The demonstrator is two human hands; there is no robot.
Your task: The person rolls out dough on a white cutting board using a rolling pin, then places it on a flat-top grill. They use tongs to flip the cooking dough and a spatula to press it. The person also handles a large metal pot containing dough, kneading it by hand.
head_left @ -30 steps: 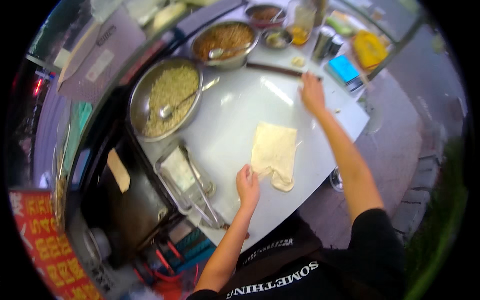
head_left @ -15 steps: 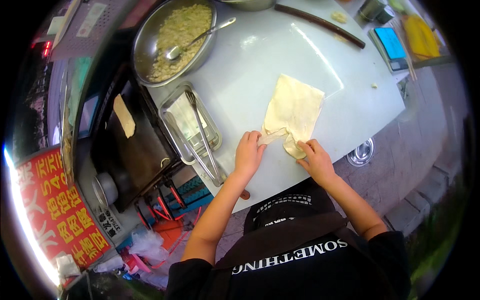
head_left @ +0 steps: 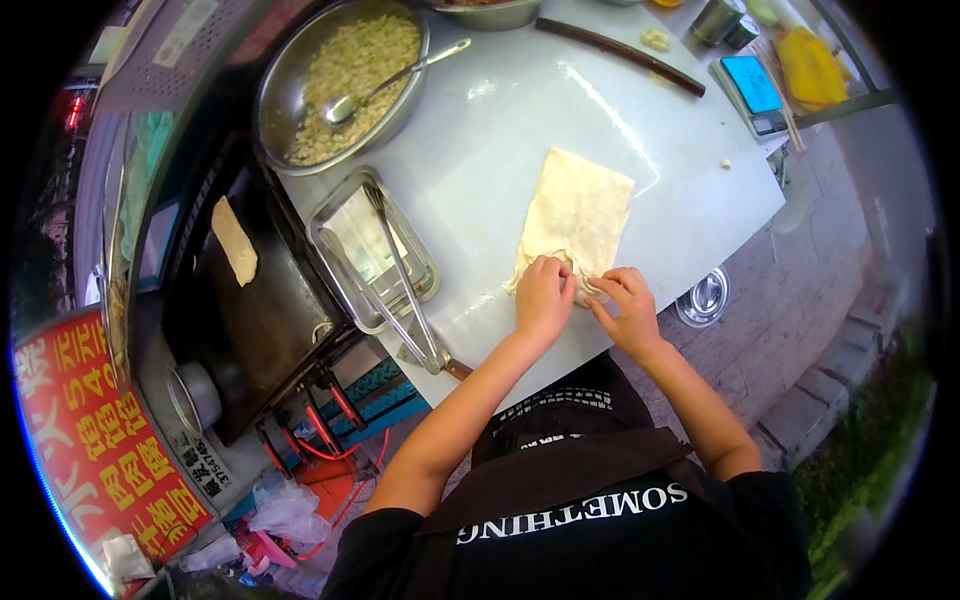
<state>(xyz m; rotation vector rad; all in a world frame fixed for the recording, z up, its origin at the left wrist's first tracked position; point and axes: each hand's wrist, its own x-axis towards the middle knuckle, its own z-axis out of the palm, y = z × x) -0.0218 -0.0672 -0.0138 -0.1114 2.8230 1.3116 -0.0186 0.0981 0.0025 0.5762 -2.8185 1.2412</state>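
A pale, flat piece of dough (head_left: pixel 575 205) lies on the light tabletop, its near end gathered into folds. My left hand (head_left: pixel 545 299) is closed over that near edge, fingertips pinching the dough. Close beside it, my right hand (head_left: pixel 627 308) grips the right side of the gathered end between thumb and fingers. The dough's far part lies flat beyond both hands. Some of the folded end is hidden under my fingers.
To the left, a metal tray (head_left: pixel 425 283) holds tongs (head_left: pixel 400 265). Beyond it stands a steel bowl (head_left: pixel 268 105) of chopped filling with a spoon (head_left: pixel 395 80). A dark griddle (head_left: pixel 275 290) bears a dough strip (head_left: pixel 234 241). A rolling pin (head_left: pixel 620 55) and scale (head_left: pixel 752 85) are at the back.
My left hand has moved right, from the dough's left corner to its gathered middle, now near my right hand. The near edge is more bunched up. The view has shifted slightly.
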